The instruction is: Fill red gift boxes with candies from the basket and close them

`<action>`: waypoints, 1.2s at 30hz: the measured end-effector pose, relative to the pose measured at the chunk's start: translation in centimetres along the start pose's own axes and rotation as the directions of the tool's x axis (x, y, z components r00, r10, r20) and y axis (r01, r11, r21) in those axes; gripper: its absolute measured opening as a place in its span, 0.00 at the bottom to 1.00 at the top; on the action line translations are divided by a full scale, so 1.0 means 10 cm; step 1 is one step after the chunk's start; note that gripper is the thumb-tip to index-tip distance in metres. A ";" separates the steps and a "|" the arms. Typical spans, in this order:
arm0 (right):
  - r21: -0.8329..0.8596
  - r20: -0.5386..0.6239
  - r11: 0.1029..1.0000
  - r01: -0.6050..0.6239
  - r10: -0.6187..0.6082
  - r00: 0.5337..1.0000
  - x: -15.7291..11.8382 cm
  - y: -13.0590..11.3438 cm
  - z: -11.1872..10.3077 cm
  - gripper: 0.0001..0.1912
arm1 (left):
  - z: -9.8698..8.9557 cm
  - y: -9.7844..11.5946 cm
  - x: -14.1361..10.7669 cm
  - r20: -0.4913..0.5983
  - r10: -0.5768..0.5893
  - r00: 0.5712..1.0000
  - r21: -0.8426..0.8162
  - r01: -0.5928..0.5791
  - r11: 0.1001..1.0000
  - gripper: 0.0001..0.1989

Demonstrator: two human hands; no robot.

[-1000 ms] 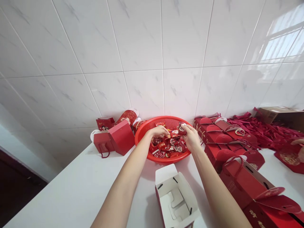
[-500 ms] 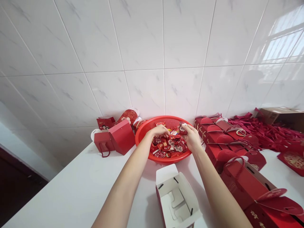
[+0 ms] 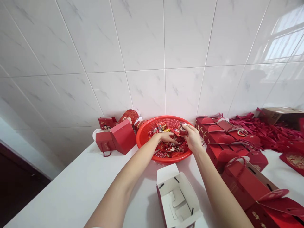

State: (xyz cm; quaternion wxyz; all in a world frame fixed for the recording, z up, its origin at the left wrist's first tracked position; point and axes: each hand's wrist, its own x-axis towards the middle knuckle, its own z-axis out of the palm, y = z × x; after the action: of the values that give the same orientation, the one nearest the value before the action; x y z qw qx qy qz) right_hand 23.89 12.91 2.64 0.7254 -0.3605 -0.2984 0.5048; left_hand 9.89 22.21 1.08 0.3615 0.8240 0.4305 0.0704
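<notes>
A red plastic basket (image 3: 142, 136) holds several wrapped candies (image 3: 166, 147), mostly red. My left hand (image 3: 167, 137) reaches into it from the left, fingers stretched out and apart among the candies; the fingertips are partly hidden by wrappers. At the basket's right side my right hand (image 3: 192, 134) pinches a dark red wrapped candy (image 3: 183, 129) with a white label, held above the pile. In front of the basket, between my forearms, stands a red carton (image 3: 177, 198) with its top open. Its white inside shows folded bottom flaps and no candies.
Closed red gift boxes (image 3: 247, 186) with rope handles line the right side. Behind them lie a heap of dark red ribbons (image 3: 263, 133) and a cardboard box (image 3: 277, 115). More red boxes (image 3: 123, 136) stand left of the basket. A tiled wall (image 3: 144, 91) rises behind the white table (image 3: 95, 186).
My left hand has moved slightly right and down into the candies, its fingers now stretched out. My right hand still holds its candy in nearly the same spot.
</notes>
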 end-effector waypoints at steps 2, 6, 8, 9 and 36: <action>-0.002 0.008 1.000 0.000 0.000 1.000 0.00 0.00 0.00 0.16 | 0.03 0.02 0.01 0.048 -0.015 0.999 -0.022 0.016 1.000 0.16; -0.031 0.015 0.999 0.015 -0.014 1.000 0.00 0.01 0.00 0.17 | 0.08 0.06 0.03 0.120 0.004 0.993 -0.065 0.004 0.998 0.20; -0.040 0.012 0.999 0.020 -0.019 1.000 0.00 0.01 -0.01 0.16 | 0.09 0.07 0.04 0.171 0.021 0.985 -0.070 -0.009 0.997 0.22; -0.041 0.011 0.999 0.016 -0.016 1.000 0.00 0.01 -0.01 0.15 | 0.10 0.07 0.04 0.194 0.021 0.981 -0.061 -0.009 0.998 0.23; -0.096 0.057 0.995 -0.004 0.010 0.998 0.00 0.02 0.00 0.16 | -0.30 0.13 -0.21 -0.099 0.091 0.991 -0.673 -0.134 0.727 0.28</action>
State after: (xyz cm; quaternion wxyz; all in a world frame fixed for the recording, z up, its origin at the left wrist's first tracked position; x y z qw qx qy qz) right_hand 23.84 12.99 2.48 0.6967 -0.3813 -0.3417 0.5025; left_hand 8.14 21.72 4.48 0.6191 0.6577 0.3350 0.2683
